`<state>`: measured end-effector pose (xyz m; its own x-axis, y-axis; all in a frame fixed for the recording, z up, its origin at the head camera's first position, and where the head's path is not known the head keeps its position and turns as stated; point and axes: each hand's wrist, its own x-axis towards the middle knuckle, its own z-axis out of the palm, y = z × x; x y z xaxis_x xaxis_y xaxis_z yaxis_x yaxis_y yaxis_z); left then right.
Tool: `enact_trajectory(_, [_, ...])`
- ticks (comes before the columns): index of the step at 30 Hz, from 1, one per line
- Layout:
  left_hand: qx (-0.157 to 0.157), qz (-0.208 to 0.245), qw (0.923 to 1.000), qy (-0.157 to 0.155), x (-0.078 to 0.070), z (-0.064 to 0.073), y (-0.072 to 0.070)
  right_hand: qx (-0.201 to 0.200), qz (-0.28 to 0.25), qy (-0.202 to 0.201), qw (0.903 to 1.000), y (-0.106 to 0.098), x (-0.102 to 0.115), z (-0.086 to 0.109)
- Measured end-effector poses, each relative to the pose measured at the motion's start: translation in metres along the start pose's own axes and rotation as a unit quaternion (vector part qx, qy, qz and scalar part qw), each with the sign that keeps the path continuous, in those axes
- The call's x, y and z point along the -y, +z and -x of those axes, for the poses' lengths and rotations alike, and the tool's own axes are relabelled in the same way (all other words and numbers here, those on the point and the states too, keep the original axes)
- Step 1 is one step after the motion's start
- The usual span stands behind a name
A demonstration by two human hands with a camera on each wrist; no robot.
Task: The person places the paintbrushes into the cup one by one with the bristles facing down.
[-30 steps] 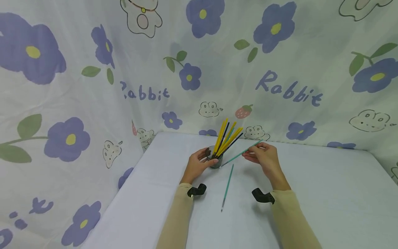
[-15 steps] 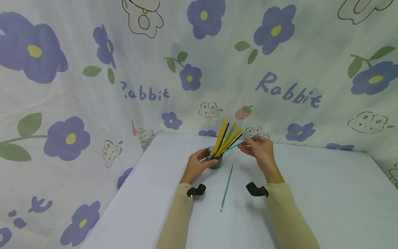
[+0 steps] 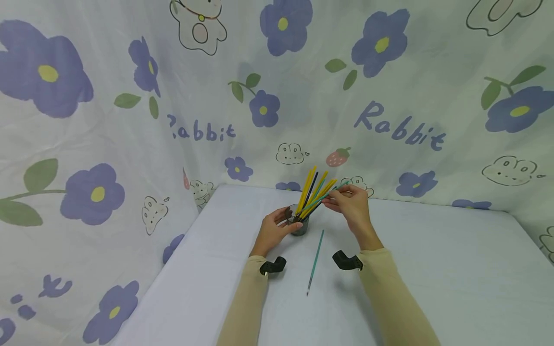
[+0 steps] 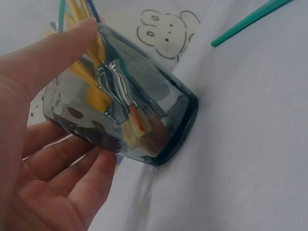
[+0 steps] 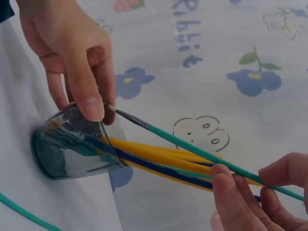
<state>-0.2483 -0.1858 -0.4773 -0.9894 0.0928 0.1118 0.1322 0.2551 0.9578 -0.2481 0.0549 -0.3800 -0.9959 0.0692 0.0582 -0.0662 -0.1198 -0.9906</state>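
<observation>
My left hand (image 3: 270, 233) grips a grey see-through glass cup (image 4: 175, 108) by its sides, thumb near the rim. Yellow, dark blue and teal paintbrushes (image 3: 306, 191) lean in the cup, bristles down, as the left wrist view shows through the glass. Between thumb and fingers, my right hand (image 3: 351, 204) pinches a thin teal paintbrush (image 5: 192, 150) by its handle. That brush slants down toward the cup, its fine tip at the rim beside my left thumb in the right wrist view. Another teal paintbrush (image 3: 315, 264) lies on the table between my forearms.
A white cloth covers the table (image 3: 433, 269). Behind it and along the left hangs a curtain (image 3: 303, 120) printed with purple flowers and rabbits. Black camera mounts (image 3: 273, 265) sit at both wrists over beige sleeves.
My right hand has moved left and slightly up, bringing the teal paintbrush from beside the cup to above its rim. My left hand stays on the cup.
</observation>
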Motion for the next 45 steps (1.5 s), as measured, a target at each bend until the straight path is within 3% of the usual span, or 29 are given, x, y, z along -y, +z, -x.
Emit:
enact_trajectory(24, [0.002, 0.013, 0.9999, 0.003, 0.0, 0.0, -0.001, 0.005, 0.018, 0.002, 0.9998, 0.021, -0.015, 0.005])
enact_trajectory(45, [0.001, 0.009, 1.0, 0.001, 0.001, -0.002, -0.001, 0.021, 0.032, 0.015, 0.9992, 0.017, -0.017, 0.009])
